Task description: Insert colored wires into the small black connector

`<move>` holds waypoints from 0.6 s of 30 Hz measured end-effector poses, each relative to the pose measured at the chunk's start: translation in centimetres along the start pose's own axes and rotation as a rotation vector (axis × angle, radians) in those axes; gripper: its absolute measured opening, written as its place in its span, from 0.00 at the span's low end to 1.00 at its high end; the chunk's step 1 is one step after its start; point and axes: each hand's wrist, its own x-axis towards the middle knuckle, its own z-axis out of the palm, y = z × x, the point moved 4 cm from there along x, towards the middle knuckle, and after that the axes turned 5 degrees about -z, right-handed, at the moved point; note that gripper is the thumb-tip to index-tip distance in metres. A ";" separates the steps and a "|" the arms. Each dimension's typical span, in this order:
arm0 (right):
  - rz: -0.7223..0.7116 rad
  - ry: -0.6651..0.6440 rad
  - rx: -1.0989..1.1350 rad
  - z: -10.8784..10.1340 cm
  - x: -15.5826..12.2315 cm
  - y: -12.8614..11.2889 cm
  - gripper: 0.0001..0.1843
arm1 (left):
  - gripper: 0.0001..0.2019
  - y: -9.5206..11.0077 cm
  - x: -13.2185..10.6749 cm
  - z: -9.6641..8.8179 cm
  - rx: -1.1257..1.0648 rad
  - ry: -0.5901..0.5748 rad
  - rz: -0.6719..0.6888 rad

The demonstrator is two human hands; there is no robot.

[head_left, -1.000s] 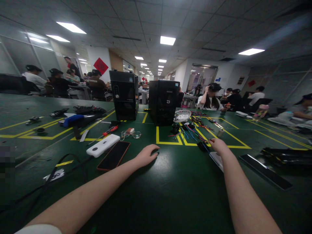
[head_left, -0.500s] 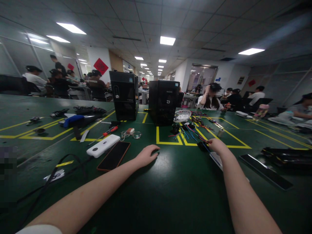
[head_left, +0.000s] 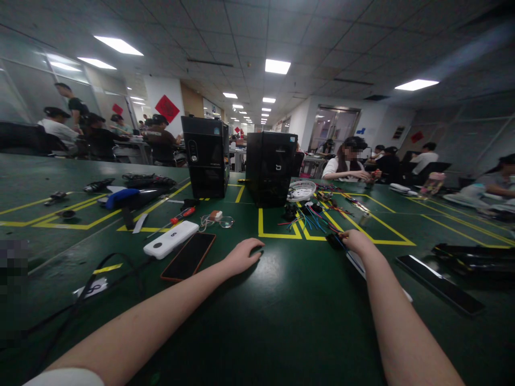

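My left hand [head_left: 243,256] rests on the green table with its fingers slightly bent and the thumb apart, holding nothing. It lies to the right of a dark phone [head_left: 189,256] with an orange-brown edge. My right hand [head_left: 358,242] has its fingertips drawn together at a small black part [head_left: 333,241] with a blue wire by it. What is pinched there, if anything, is too small to make out. Beneath that wrist a white flat object [head_left: 356,264] is partly covered. Just beyond, loose coloured wires [head_left: 309,217] spread over yellow tape lines.
Two black computer cases [head_left: 205,158] stand ahead, near a white basket [head_left: 301,190]. On the left are a white power bank [head_left: 171,240], a red screwdriver [head_left: 183,215] and glasses [head_left: 226,221]. A dark slab [head_left: 438,284] lies right. A person [head_left: 350,161] sits across the table.
My hands have hardly moved. The person across the table has lowered a raised hand to the other one. At the far left, a standing person has shifted left.
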 end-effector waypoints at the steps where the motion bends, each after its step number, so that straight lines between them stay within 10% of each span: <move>1: 0.002 -0.039 -0.001 0.2 0.0 0.0 0.16 | 0.15 -0.1 0.0 0.0 0.003 -0.001 0.002; 6: 0.051 -0.207 -0.010 0.7 0.0 0.1 0.16 | 0.14 0.1 0.0 0.1 0.002 -0.008 -0.004; 18: 0.091 0.107 0.008 0.1 0.6 1.3 0.21 | 0.14 0.5 -0.1 -0.1 -0.025 -0.011 -0.021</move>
